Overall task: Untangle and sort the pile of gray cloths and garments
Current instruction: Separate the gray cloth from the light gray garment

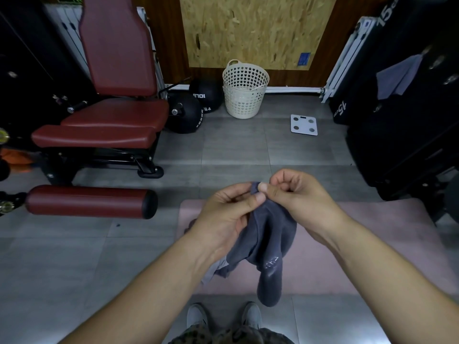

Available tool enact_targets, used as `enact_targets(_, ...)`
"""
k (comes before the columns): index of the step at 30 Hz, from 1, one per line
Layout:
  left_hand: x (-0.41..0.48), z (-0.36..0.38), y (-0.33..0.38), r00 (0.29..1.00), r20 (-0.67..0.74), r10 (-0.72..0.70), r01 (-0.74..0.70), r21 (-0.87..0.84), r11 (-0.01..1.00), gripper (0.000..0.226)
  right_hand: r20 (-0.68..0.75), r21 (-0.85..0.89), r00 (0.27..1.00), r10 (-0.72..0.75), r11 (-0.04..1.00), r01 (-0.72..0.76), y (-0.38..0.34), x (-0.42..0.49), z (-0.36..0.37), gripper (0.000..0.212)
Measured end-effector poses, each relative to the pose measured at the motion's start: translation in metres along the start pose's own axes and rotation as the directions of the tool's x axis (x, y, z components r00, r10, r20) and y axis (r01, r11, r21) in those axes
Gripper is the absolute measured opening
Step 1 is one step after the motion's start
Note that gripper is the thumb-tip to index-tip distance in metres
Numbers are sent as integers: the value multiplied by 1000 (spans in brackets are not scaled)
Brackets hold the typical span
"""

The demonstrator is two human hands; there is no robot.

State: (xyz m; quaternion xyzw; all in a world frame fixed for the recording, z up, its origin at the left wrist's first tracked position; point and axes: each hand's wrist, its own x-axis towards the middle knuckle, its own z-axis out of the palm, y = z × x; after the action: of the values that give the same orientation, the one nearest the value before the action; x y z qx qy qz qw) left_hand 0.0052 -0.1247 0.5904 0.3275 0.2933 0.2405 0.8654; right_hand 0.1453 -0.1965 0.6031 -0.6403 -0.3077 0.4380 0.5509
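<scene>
Dark gray cloth (pixel 268 232) hangs bunched; top edge pinched by left grip (pixel 223 217) and right grip (pixel 298 194). Cream perforated basket (pixel 244 95): contents unclear.

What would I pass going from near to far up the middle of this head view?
Pale shoes → gray cloth, pinched by the left hand and right hand → white basket → chipboard panel on the wall.

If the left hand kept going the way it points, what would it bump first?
Probably the right hand. The left hand points toward it, both pinching the top of one gray cloth, thumbs almost touching. Depth is unclear.
</scene>
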Motion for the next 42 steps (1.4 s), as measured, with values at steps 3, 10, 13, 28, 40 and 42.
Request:
enact_targets(3, 4, 1, -1, 999, -43, 26, -22, 80, 997, 15, 45, 68, 999, 14, 998, -17, 2, 1, -1, 27)
enact_targets(10, 24, -7, 35, 981, 39, 190, -190, 370, 909, 27, 319, -429, 946, 60, 899, 88, 6, 10, -36, 46)
enact_targets(13, 31, -21, 58, 957, -8, 289, -265, 378, 887, 21, 306, -479, 944, 122, 877, 42, 11, 14, -50, 42)
enact_targets(28, 44, -96, 102, 800, -337, 497, -328, 447, 832, 14, 221, -736, 947, 233, 677, 5, 57, 11, -95, 45)
enact_targets(40, 49, -125, 79, 740, -436, 512, -232, 549, 803, 16, 31, -999, 898, 440, 49, 10, 104, 3, -108, 33)
enact_targets(42, 48, -133, 81, 715, -491, 498, -234, 503, 832, 19, 23, -999, 928, 371, -31, 38, 109, 2, -114, 25)
